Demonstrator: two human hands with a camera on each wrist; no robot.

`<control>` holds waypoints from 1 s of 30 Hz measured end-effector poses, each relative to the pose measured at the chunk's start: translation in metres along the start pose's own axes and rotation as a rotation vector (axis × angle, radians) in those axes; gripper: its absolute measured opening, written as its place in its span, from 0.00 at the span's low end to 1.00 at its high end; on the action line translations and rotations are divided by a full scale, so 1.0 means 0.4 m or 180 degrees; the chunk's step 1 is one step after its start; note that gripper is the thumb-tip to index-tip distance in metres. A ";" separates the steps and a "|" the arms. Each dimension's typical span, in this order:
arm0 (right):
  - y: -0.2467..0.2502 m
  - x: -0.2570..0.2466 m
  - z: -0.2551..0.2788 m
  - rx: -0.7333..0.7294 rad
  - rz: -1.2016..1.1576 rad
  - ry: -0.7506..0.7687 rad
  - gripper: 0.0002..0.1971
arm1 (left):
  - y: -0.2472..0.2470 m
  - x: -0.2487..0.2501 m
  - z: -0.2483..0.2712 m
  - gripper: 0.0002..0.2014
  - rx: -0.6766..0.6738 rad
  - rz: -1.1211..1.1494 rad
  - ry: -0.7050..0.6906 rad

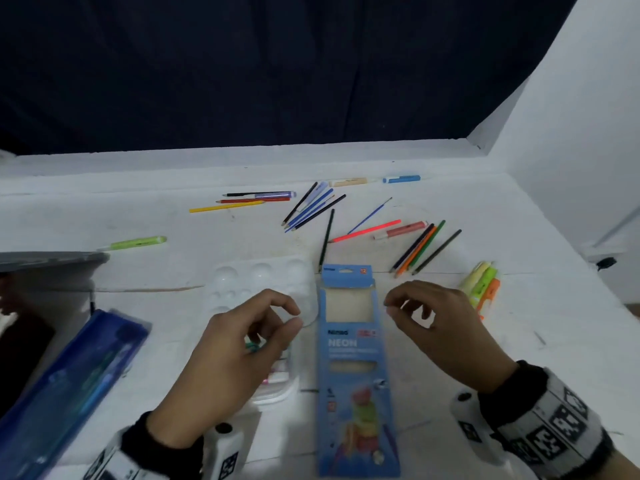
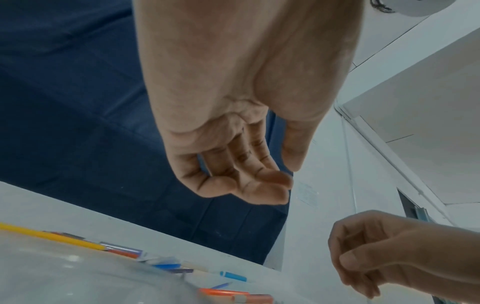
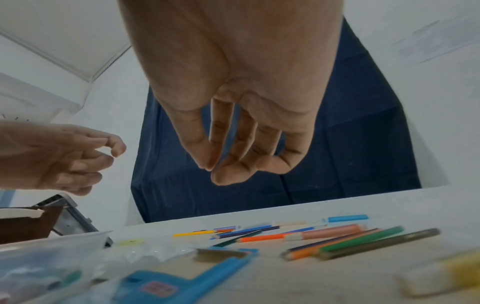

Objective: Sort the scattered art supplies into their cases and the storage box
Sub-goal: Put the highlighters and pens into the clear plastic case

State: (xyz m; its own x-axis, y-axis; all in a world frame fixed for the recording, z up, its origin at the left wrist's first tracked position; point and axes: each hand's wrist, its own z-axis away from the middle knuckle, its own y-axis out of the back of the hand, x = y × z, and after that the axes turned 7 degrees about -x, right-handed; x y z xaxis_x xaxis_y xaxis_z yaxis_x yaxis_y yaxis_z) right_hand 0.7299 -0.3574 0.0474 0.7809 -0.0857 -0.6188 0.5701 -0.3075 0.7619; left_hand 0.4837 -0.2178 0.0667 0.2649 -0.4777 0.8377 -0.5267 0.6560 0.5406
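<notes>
A blue NEON pencil box (image 1: 353,344) lies flat on the white table, its top flap open. My left hand (image 1: 296,317) hovers just left of it, over a clear case of markers (image 1: 278,375), fingers loosely curled and holding nothing (image 2: 289,176). My right hand (image 1: 388,305) hangs just right of the box's open end, thumb and forefinger tips nearly touching, with nothing visible between them (image 3: 214,171). Loose coloured pencils (image 1: 422,249) lie beyond the right hand. A neon pink pencil (image 1: 365,231) and several blue pencils (image 1: 311,209) lie farther back.
A white paint palette (image 1: 242,282) sits behind the left hand. A blue zip pouch (image 1: 69,368) and a grey storage box lid (image 1: 52,259) are at the left. Highlighters (image 1: 481,282) lie at the right, a green one (image 1: 135,243) at the left. A white wall borders the right side.
</notes>
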 end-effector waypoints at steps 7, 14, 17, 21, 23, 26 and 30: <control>0.193 0.261 0.032 -0.0313 0.0605 -0.0128 0.08 | -0.198 0.129 -0.161 0.05 -0.0109 0.0043 -0.0162; 0.292 0.466 0.040 -0.1051 0.1126 -0.0177 0.11 | -0.422 0.160 -0.369 0.07 -0.0835 -0.0608 0.0055; 0.298 0.499 0.023 -0.1293 0.1324 -0.0055 0.13 | -0.501 0.169 -0.436 0.13 -0.1183 -0.1186 0.0169; 0.298 0.517 0.008 -0.1416 0.1385 0.0066 0.12 | -0.563 0.175 -0.493 0.14 -0.1404 -0.1604 0.0305; 0.296 0.526 0.003 -0.1428 0.1382 0.0152 0.10 | -0.579 0.179 -0.512 0.11 -0.1392 -0.1816 0.0329; 0.290 0.540 -0.009 -0.1440 0.1389 0.0314 0.09 | -0.589 0.183 -0.527 0.06 -0.1414 -0.2044 0.0287; 0.278 0.550 -0.034 -0.1476 0.1353 0.0490 0.04 | -0.569 0.184 -0.513 0.03 -0.1364 -0.1962 0.0376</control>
State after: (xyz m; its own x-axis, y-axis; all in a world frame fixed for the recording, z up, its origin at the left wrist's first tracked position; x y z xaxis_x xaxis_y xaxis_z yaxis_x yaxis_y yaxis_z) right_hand 0.9685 -0.3977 -0.0013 0.9708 0.0376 -0.2368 0.2275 0.1675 0.9593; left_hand 0.7888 -0.2822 0.0212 0.5070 -0.7813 0.3640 0.0980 0.4718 0.8763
